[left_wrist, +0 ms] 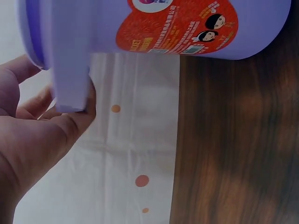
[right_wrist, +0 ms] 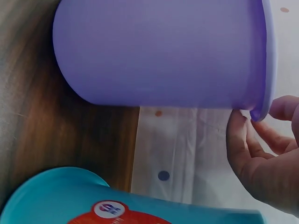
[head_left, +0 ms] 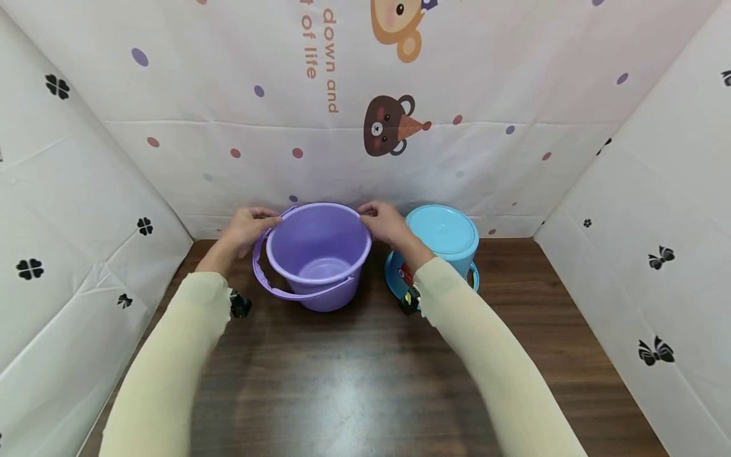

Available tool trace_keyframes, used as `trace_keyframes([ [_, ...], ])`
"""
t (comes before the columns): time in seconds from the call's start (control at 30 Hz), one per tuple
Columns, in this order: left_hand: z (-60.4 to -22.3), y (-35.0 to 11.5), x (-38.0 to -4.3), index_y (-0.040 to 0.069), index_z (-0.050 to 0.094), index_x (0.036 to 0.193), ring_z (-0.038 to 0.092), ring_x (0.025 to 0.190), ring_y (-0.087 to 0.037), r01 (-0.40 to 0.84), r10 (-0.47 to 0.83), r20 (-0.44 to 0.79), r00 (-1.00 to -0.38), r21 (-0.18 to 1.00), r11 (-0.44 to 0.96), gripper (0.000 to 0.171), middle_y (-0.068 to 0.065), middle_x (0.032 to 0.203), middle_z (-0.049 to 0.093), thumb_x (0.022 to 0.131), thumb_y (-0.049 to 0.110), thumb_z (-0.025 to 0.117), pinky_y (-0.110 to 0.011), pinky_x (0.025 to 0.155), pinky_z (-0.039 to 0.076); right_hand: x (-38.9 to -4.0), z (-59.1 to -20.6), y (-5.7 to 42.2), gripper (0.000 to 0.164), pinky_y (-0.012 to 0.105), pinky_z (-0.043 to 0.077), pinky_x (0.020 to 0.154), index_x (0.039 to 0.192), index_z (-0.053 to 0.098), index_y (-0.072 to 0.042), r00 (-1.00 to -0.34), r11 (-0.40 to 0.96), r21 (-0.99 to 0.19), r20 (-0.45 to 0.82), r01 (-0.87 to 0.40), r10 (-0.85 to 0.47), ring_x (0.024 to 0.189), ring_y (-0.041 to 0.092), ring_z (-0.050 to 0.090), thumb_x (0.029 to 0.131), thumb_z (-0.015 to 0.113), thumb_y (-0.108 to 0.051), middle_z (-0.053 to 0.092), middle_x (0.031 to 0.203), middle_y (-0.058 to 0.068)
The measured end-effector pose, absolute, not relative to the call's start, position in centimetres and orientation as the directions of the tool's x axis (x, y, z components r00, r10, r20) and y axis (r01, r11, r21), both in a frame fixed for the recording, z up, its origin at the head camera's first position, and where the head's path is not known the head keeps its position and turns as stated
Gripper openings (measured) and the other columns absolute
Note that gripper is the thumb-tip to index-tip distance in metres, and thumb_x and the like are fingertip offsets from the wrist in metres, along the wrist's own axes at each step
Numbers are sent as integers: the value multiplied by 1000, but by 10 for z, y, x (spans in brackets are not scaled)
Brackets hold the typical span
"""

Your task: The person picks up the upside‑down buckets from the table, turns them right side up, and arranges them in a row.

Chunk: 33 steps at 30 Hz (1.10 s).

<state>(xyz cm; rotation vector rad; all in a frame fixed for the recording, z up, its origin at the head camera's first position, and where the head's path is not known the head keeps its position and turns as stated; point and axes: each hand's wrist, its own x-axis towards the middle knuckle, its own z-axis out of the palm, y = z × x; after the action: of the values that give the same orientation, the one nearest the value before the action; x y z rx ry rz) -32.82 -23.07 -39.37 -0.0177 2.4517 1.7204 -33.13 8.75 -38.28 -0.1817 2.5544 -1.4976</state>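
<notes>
A dark brown, glossy wood-grain tabletop (head_left: 342, 381) carries two plastic buckets along its far side. The purple bucket (head_left: 320, 241) stands upright left of centre; the blue bucket (head_left: 443, 230) sits upside down to its right.

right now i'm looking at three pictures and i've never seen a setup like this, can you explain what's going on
There is no machine here, only a person working bare-handed. The widest picture comes from a camera worn on the head, looking forward and down. The other two come from a camera on each wrist, which is why they look turned sideways. The left hand and the right hand hold an upright purple bucket, one on each side at the top. Its handle hangs toward the person. To the right, a blue bucket, apparently upside down, stands on the dark wooden surface.
</notes>
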Motion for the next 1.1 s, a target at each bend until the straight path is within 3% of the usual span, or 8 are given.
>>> trace_keyframes([
  [0.13, -395, -230, -326, -9, 59, 136, 62, 85, -1, -96, 76, -127, -989, 940, 328, 43, 6, 99, 65, 103, 19, 63, -14, 76, 55, -326, -384, 87, 40, 30, 54, 70, 142, 55, -4, -966, 499, -867, -126, -2, -224, 97, 27, 64, 105, 57, -19, 63, 136, 17],
  [0.37, -399, -227, -325, -8, 55, 141, 63, 81, -2, -119, 96, -152, -984, 951, 286, 49, 9, 95, 65, 105, 25, 59, -18, 72, 57, -319, -385, 92, 46, 47, 58, 96, 149, 48, -6, -954, 457, -888, -179, 51, -241, 122, 32, 62, 107, 56, -22, 55, 146, 18],
  [0.53, -404, -227, -326, -8, 52, 145, 64, 80, -1, -129, 109, -163, -981, 955, 267, 53, 11, 94, 66, 107, 28, 56, -21, 72, 59, -312, -387, 95, 53, 46, 56, 102, 156, 40, -7, -949, 420, -905, -184, 62, -257, 134, 34, 57, 107, 55, -22, 50, 152, 19],
  [0.7, -406, -227, -324, -5, 54, 145, 65, 84, -1, -129, 94, -163, -982, 947, 295, 52, -4, 114, 65, 107, 31, 54, -23, 76, 60, -301, -389, 97, 61, 44, 54, 106, 162, 31, -8, -956, 387, -920, -169, 65, -241, 139, 33, 53, 107, 55, -19, 46, 158, 18],
  [0.87, -402, -228, -313, -6, 53, 144, 62, 87, -3, -44, 95, -88, -992, 920, 388, 53, -23, 132, 59, 108, 32, 52, -20, 73, 58, -283, -388, 99, 64, 45, 54, 106, 161, 31, -8, -965, 415, -909, -128, 21, -230, 138, 30, 54, 106, 58, -21, 48, 155, 16],
  [1.1, -389, -231, -283, -6, 39, 154, 65, 99, -12, -43, 76, -74, -994, 936, 349, 57, -30, 147, 51, 108, 26, 51, -19, 77, 60, -258, -395, 101, 67, 46, 49, 112, 160, 29, -4, -971, 376, -927, -99, 9, -220, 140, 31, 53, 103, 60, -19, 48, 155, 18],
])
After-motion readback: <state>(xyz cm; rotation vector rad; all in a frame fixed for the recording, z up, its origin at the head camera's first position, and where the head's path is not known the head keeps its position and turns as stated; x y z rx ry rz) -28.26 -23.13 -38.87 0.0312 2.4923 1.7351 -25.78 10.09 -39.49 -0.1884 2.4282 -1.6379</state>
